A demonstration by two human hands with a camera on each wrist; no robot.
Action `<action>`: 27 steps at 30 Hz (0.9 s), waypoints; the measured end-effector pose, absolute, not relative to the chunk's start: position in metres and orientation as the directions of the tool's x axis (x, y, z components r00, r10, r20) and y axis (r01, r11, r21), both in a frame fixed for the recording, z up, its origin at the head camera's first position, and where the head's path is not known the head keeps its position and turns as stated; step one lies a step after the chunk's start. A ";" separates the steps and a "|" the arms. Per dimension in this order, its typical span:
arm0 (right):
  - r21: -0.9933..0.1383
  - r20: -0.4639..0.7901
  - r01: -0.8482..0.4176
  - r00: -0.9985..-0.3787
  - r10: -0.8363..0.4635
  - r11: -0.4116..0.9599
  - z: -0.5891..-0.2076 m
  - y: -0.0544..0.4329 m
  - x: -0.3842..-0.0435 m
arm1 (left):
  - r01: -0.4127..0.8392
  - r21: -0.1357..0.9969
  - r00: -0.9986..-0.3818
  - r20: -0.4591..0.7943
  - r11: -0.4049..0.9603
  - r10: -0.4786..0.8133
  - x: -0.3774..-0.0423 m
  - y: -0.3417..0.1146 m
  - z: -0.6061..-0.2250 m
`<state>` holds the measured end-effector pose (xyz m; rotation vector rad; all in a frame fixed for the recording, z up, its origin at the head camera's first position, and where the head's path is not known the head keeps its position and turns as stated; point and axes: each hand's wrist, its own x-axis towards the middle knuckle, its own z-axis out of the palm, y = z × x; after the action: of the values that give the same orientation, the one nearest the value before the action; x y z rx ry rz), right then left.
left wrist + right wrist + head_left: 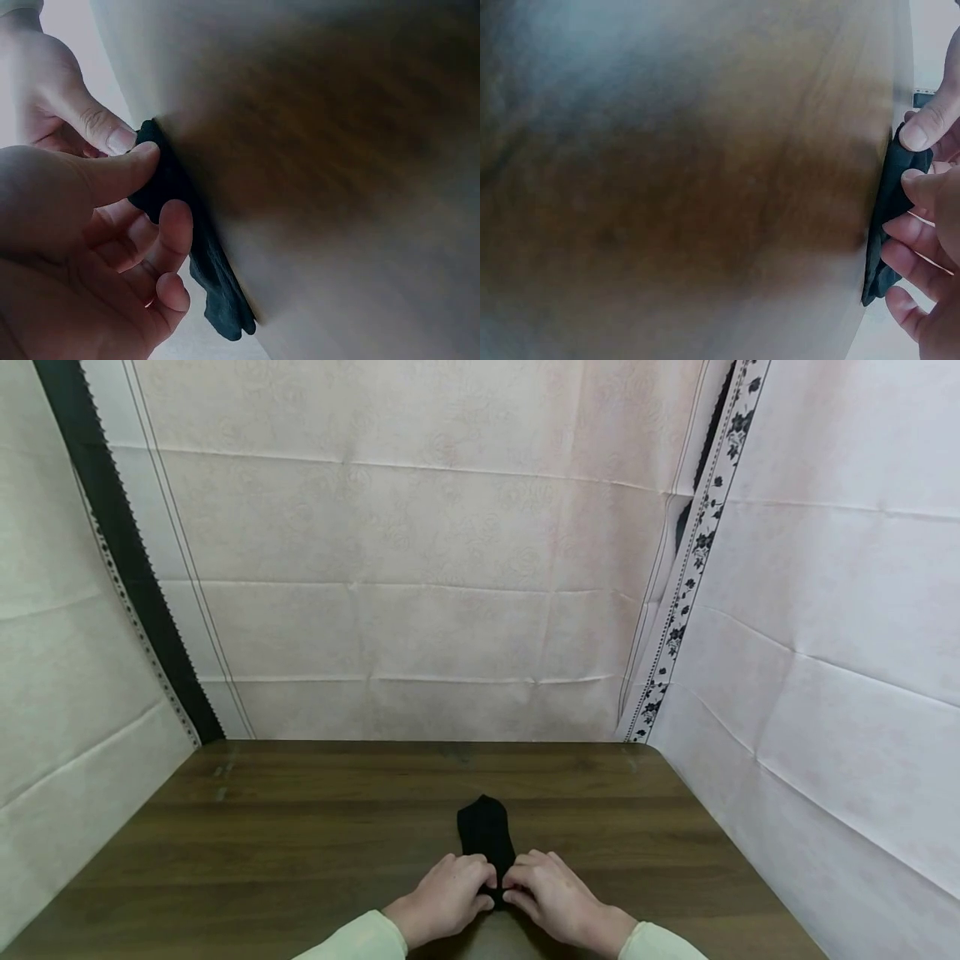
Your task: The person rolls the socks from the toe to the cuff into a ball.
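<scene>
A black sock (pixel 484 828) lies lengthwise on the wooden table, its far end pointing away from me. My left hand (pixel 450 893) pinches the near end from the left, thumb on the near side. From the right, my right hand (pixel 553 897) pinches the same end, close beside the left. In the left wrist view, both thumbs press the top edge of the sock (pixel 169 180), and its far end shows two layers. The right wrist view shows fingers along the side of the sock (pixel 889 195). Fingers partly hide the near end.
The brown table (pixel 300 835) extends around the sock on all sides. Pale cloth hangs behind it (pixel 450 627) and at the left and right sides, with a floral border strip (pixel 678 618) at the back right corner and a dark strip (pixel 135 552) at the left corner.
</scene>
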<state>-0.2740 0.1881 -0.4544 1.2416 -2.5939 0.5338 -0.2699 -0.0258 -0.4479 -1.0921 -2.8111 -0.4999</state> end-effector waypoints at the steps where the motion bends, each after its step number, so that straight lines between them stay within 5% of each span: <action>1: -0.230 0.338 -0.780 -0.625 -0.704 0.582 -0.454 0.188 -0.274 | 0.668 0.270 -0.743 0.192 0.693 0.641 -0.270 -0.026 -0.448; 11: -0.193 0.325 -0.764 -0.642 -0.694 0.616 -0.455 0.187 -0.272 | 0.637 0.298 -0.767 0.152 0.711 0.623 -0.270 -0.026 -0.446; 27: -0.134 0.381 -0.799 -0.588 -0.714 0.587 -0.457 0.187 -0.271 | 0.609 0.356 -0.786 0.152 0.708 0.600 -0.268 -0.028 -0.443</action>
<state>-0.2711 0.1869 -0.4567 1.2393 -2.5328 0.4229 -0.2676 -0.0280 -0.4431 -1.0194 -2.8806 -0.6140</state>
